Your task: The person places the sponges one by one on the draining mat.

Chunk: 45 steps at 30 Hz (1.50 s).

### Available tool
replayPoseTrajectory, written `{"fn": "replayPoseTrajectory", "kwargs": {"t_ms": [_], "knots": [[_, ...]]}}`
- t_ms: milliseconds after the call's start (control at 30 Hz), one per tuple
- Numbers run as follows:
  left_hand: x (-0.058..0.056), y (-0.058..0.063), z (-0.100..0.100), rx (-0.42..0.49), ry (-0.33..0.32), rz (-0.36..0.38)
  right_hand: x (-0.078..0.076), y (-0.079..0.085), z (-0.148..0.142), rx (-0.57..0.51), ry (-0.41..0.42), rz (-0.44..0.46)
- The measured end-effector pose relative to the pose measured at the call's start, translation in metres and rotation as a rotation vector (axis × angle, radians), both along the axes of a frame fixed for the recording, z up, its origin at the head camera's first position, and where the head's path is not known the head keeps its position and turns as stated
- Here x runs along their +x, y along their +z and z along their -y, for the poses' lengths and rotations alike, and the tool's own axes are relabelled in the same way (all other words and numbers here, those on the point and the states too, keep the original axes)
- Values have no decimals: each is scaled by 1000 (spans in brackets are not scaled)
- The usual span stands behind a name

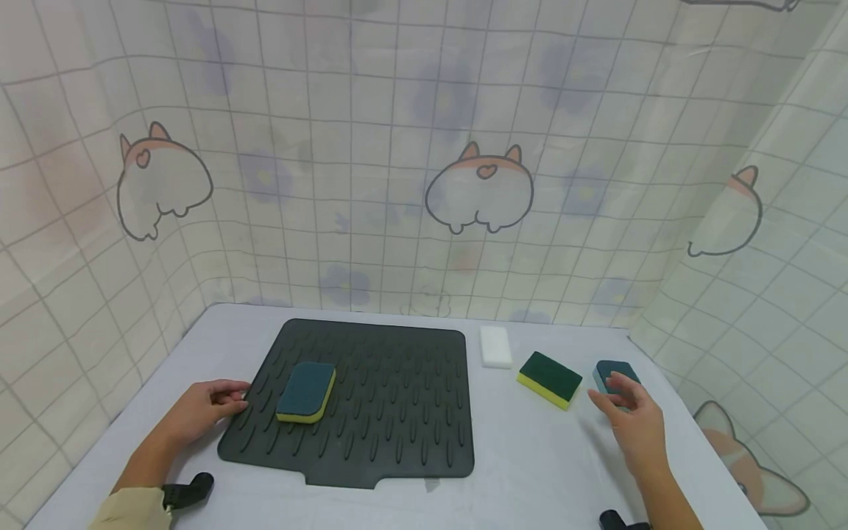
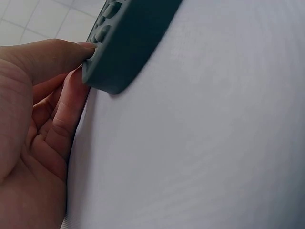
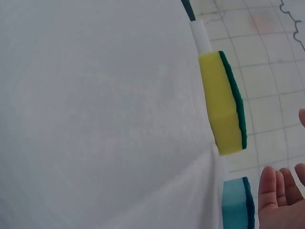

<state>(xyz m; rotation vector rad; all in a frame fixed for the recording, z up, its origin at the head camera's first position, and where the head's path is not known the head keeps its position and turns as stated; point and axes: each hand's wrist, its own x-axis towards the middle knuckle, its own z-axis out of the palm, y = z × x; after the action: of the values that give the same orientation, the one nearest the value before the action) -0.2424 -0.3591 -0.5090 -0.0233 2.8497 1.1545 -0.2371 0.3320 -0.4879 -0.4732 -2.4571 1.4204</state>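
Though plain-topped, sponges (image 1: 306,390) (image 1: 548,377) (image 1: 611,366) near hands (image 1: 202,411) (image 1: 637,427)

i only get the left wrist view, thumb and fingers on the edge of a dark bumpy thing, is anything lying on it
Observer: Yes, a yellow sponge with a blue-green top lies on that mat, left of its middle.

Operator: ok and whats just past its far right corner

Observer: A white block, flat on the table.

Operator: anything gripped over on that side

Observer: No, the right hand is close by a light blue sponge with a dark top but is not closed round it.
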Motion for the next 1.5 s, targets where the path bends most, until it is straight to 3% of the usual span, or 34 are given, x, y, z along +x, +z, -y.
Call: {"fn": "replayPoseTrajectory", "kwargs": {"t_ms": [333,567,800,967,1167,1500], "knots": [[0,0,1,3,5,-2,-5,1,-21,82,-49,53],[0,-1,0,8,3,1,-8,0,-34,105,-59,33],[0,0,-1,6,1,-2,-9,1,-47,110,13,39],[0,0,0,10,2,-6,-10,4,-53,173,70,52],[0,0,-1,16,1,-11,-12,5,-58,210,93,32],[0,0,-1,8,-1,-19,-28,3,-70,175,137,236]]}}
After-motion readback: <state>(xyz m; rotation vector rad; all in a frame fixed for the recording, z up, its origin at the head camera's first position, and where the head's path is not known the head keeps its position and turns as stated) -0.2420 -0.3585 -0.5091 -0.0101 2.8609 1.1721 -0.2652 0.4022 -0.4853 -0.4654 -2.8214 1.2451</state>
